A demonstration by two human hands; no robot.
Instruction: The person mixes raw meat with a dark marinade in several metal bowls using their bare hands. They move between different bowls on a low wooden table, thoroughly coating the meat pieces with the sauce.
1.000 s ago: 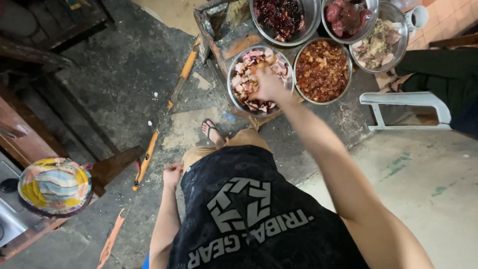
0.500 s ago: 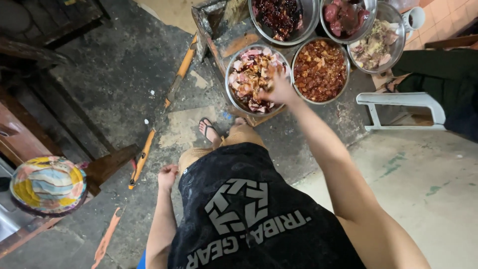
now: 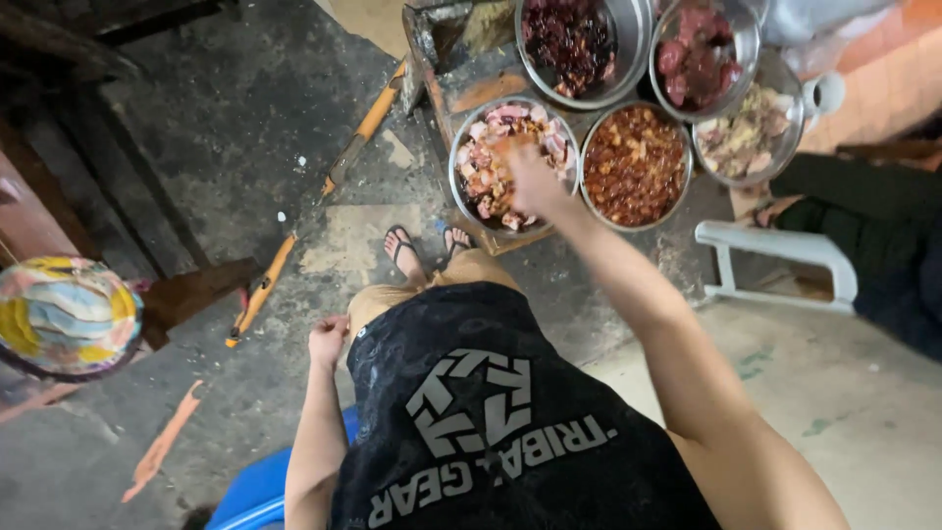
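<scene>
I look down over my black printed shirt at several round metal bowls on a low wooden stand (image 3: 471,83). My right hand (image 3: 530,182) reaches into the nearest bowl (image 3: 491,162), which holds pink and pale meat pieces; whether the fingers grip any of it is hidden. My left hand (image 3: 327,341) hangs at my side, curled into a loose fist with nothing in it. To the right of that bowl is a bowl of reddish-brown chopped food (image 3: 635,165). Behind stand a bowl of dark red pieces (image 3: 569,44), a bowl of red meat chunks (image 3: 699,54) and a bowl of pale scraps (image 3: 746,132).
My feet in sandals (image 3: 407,250) stand on a dark concrete floor. A long orange-handled tool (image 3: 314,201) lies to the left. A colourful patterned bowl (image 3: 64,314) sits at far left. A white plastic chair frame (image 3: 775,265) and a seated person's dark trouser leg (image 3: 863,196) are at right.
My right hand has shifted from the bowl's right rim back over the meat in the bowl. The view has drifted slightly; my left hand stays at my side.
</scene>
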